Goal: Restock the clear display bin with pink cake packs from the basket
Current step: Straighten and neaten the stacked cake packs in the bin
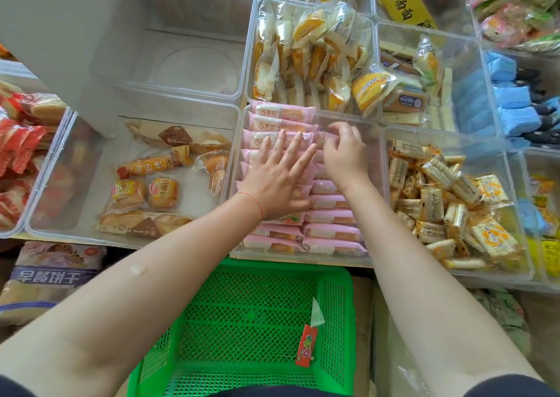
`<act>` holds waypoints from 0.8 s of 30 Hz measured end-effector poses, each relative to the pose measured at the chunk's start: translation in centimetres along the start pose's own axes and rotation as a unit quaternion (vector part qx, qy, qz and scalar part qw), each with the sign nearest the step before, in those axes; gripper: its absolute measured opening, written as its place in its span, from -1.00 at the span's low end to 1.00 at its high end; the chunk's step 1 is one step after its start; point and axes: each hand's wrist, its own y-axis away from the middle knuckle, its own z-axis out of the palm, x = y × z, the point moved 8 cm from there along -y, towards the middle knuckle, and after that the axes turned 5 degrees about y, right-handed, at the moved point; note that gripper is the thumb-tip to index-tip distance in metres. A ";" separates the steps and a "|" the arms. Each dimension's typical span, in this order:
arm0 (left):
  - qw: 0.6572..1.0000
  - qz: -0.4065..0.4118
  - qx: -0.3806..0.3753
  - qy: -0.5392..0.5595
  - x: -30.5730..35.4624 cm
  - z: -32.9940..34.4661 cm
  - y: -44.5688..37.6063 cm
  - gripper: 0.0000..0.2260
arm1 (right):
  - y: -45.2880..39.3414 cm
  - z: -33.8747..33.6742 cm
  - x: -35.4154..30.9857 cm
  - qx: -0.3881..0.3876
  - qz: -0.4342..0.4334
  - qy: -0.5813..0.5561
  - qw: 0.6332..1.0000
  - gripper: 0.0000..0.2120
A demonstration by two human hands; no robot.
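Note:
Pink cake packs (330,233) fill the clear display bin (377,142) in two rows, left and right. My left hand (277,178) lies flat, fingers spread, pressing on the left row. My right hand (344,154) is curled over the far end of the right row, fingertips pinching a pink pack there. The green mesh basket (257,321) stands below the bin, in front of me, holding only a small red packet (306,346) and a torn clear wrapper scrap.
A bin of brown bread packs (145,184) sits left of the pink bin, a bin of small yellow snack packs (448,202) right of it. Behind stand an empty clear bin (181,48) and a bin of yellow cake packs (309,57). Red packs lie far left.

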 end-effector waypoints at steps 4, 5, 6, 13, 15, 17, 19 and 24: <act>1.000 0.009 -0.001 -0.009 -0.1 0.0 0.7 0.00 | 2.5 1.0 3.7 -0.014 -0.030 0.118 0.992 -0.65; 1.000 0.013 0.003 -0.015 -0.1 0.1 1.1 0.01 | 3.3 1.7 4.3 -0.040 -0.041 0.155 0.986 -0.61; 1.000 0.017 0.013 -0.020 -0.1 0.1 1.5 -0.01 | 4.4 2.6 4.8 -0.075 -0.053 0.189 0.978 -0.53; 0.998 0.007 0.006 -0.060 -0.2 0.9 3.3 0.13 | 6.4 4.9 8.0 -0.186 -0.088 0.323 0.924 -0.31; 0.998 -0.009 -0.001 -0.068 -0.5 0.9 3.9 0.17 | 6.1 4.1 8.1 -0.164 -0.066 0.308 0.935 -0.35; 0.997 -0.022 -0.005 -0.077 -0.8 1.1 4.1 0.16 | 6.9 4.2 7.4 -0.161 -0.096 0.302 0.935 -0.38; 0.996 -0.038 -0.006 -0.086 -1.0 1.4 3.9 0.14 | 7.7 4.3 7.2 -0.162 -0.111 0.325 0.925 -0.43; 0.996 -0.029 0.000 -0.080 -1.0 0.9 3.6 0.00 | 7.2 0.9 4.3 -0.077 -0.028 0.196 0.977 -0.55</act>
